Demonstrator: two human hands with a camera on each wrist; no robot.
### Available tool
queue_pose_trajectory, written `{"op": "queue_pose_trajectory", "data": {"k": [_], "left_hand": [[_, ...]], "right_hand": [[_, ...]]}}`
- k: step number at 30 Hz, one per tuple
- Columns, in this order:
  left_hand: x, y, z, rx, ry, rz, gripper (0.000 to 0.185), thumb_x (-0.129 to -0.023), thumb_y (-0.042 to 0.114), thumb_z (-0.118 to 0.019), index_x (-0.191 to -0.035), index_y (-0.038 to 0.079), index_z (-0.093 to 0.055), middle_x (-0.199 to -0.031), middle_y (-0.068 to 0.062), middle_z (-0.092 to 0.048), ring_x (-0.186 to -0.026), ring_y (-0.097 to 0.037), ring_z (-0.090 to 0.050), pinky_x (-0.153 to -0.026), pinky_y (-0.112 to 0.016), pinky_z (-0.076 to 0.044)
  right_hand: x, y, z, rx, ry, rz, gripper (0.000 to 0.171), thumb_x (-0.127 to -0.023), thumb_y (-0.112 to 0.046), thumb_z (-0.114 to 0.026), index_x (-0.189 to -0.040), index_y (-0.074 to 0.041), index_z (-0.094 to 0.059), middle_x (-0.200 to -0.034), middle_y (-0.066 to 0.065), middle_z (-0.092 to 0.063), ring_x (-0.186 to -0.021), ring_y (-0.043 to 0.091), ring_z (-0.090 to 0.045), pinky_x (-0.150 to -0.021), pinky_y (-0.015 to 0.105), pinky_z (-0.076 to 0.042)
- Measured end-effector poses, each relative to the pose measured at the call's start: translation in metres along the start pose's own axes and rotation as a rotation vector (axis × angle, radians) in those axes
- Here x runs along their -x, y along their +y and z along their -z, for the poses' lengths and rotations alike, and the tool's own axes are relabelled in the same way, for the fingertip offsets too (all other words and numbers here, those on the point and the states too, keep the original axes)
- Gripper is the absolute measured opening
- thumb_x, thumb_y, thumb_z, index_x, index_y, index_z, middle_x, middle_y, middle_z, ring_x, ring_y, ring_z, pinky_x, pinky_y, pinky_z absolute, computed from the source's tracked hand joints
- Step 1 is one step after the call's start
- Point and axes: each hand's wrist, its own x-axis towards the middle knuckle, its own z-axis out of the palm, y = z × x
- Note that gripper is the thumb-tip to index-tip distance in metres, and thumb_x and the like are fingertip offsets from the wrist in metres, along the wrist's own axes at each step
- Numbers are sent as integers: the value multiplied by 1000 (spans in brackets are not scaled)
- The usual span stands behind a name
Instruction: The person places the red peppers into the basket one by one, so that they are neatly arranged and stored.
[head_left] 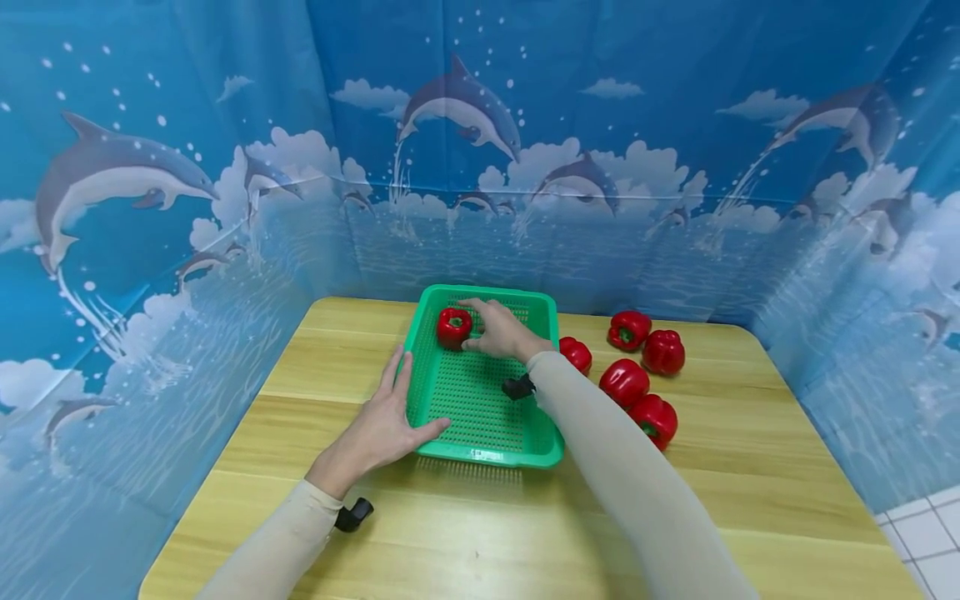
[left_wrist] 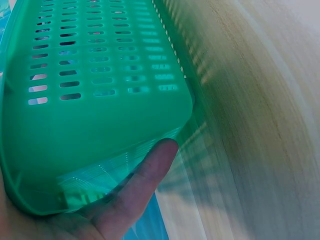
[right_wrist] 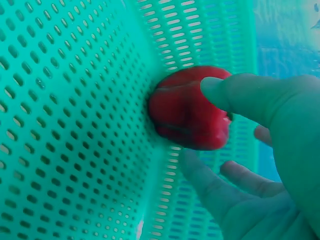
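Note:
A green plastic basket (head_left: 480, 400) with slotted walls stands on the table. Inside, near its far left corner, a red bell pepper (head_left: 453, 330) sits with its stem end up. My right hand (head_left: 495, 327) reaches into the basket beside this pepper. In the right wrist view the thumb (right_wrist: 225, 92) overlaps the pepper, while the other fingers extend loosely along its side. My left hand (head_left: 386, 425) rests at the basket's near left corner. Its fingers lie straight along the outside wall, and its thumb reaches over the rim. One straight finger (left_wrist: 147, 185) shows against the wall in the left wrist view.
Several more red bell peppers (head_left: 625, 382) lie on the wooden table (head_left: 750, 467) to the right of the basket, one close beside its rim. A blue dolphin-print curtain (head_left: 465, 242) hangs behind the table and along both sides. Both wrists carry small black cameras.

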Motion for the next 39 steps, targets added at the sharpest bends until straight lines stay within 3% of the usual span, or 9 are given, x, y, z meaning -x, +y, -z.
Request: {"op": "queue_pose_trajectory", "data": {"k": [4, 10, 22, 32, 39], "left_hand": [[1, 1, 0, -10, 3, 3, 129, -106, 68, -76, -188, 5, 1, -198, -12, 14, -156, -57, -61, -123, -68, -58], [1, 1, 0, -19, 2, -2, 130, -106, 70, -75, -187, 4, 2, -198, -14, 14, -164, -58, -52, -127, -70, -54], [3, 0, 0, -25, 6, 3, 132, -105, 77, -72, -188, 6, 2, -198, -13, 14, -165, -58, -50, -128, -70, -53], [3, -1, -1, -28, 12, -3, 129, -106, 72, -73, -188, 6, 2, -198, -13, 13, -157, -55, -62, -126, -67, -56], [3, 0, -1, -25, 11, -7, 128, -107, 72, -73, -188, 6, 2, -198, -12, 14, -156, -55, -62, -126, -67, -56]], "right_hand": [[12, -2, 11, -6, 1, 14, 81, -112, -26, -83, -182, -18, -43, -177, 24, -48, -136, 40, -73, -118, 60, -61], [32, -4, 28, -36, 8, 54, 74, -115, -28, -78, -180, -14, -46, -182, 22, -44, -145, 43, -72, -118, 59, -62], [80, 1, 48, -55, 99, 124, 70, -113, -25, -80, -176, -14, -51, -179, 22, -48, -148, 46, -71, -120, 63, -62], [116, 32, 71, -76, 147, 151, 60, -114, -25, -79, -170, -14, -59, -166, 21, -57, -150, 46, -67, -121, 68, -60], [132, 68, 86, -102, 178, 93, 58, -115, -22, -78, -169, -16, -60, -169, 17, -57, -154, 47, -64, -126, 71, -55]]}}
